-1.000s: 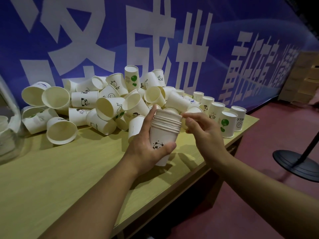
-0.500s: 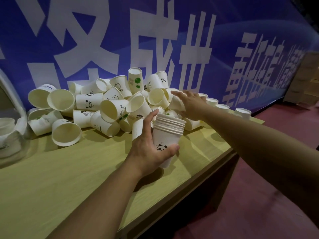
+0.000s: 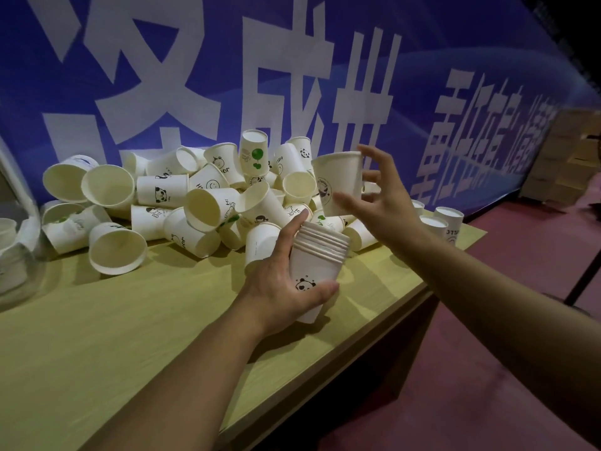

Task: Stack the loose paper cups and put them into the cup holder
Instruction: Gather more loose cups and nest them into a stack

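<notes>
My left hand (image 3: 279, 288) grips a stack of several nested white paper cups (image 3: 317, 262) with a panda print, held upright just above the table. My right hand (image 3: 380, 203) holds a single white cup (image 3: 338, 183) upright in the air, above and slightly behind the stack, thumb and fingers curled round its lower wall. A pile of loose paper cups (image 3: 182, 203) lies tumbled on the table behind both hands. A clear cup holder (image 3: 16, 242) shows at the far left edge, partly cut off.
The wooden table (image 3: 130, 320) runs from left to right, its front edge near my forearms. A few upside-down cups (image 3: 445, 219) stand at the table's right end. A blue banner (image 3: 422, 76) backs the table. Red floor and stacked boxes (image 3: 569, 157) lie to the right.
My right hand reached into the pile, took one cup and lifted it above the stack. My left hand kept the stack almost still.
</notes>
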Tool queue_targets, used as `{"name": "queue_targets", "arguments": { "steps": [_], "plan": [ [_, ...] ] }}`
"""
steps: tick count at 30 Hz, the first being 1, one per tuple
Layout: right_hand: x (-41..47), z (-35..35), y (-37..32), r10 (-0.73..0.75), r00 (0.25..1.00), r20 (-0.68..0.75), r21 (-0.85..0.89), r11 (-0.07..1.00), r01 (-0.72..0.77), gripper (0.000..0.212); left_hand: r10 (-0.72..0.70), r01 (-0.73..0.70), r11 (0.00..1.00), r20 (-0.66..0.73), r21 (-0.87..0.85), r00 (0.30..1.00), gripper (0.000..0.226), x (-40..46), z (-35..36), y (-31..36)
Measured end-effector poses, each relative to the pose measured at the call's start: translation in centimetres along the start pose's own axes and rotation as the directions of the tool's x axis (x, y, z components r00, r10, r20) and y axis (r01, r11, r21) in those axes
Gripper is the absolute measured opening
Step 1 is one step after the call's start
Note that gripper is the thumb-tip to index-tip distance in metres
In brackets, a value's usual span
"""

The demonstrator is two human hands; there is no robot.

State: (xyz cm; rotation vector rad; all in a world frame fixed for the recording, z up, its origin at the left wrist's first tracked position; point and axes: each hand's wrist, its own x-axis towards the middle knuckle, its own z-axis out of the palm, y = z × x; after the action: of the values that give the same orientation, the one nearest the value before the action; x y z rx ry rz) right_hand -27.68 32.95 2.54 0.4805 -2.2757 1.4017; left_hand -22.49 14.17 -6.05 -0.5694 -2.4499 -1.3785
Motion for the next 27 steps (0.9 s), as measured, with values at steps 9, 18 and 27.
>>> {"name": "queue_targets", "arguments": {
  "steps": [9,18,27],
  "plan": [
    [-5.8,0.5,0.0,0.03,0.989,0.148,0.163,0.985,-0.054,0.035,0.018,-0.019,1.0,-0.038,-0.023,0.999,0.114,-0.1,0.0,0.0],
    [-2.2,-1.6,4.7,0.002,0.983,0.184,-0.521,0.848,0.096,0.05,0.002,-0.007,0.997,-0.063,-0.073,0.998,0.114,0.0,0.0,-0.2],
    [4.8,-2.5,8.1,0.166,0.833,0.527,-0.845,0.207,0.493,0.069,-0.004,-0.001,0.996,-0.045,-0.092,0.999,0.112,0.2,-0.1,-0.4]
  ]
}}
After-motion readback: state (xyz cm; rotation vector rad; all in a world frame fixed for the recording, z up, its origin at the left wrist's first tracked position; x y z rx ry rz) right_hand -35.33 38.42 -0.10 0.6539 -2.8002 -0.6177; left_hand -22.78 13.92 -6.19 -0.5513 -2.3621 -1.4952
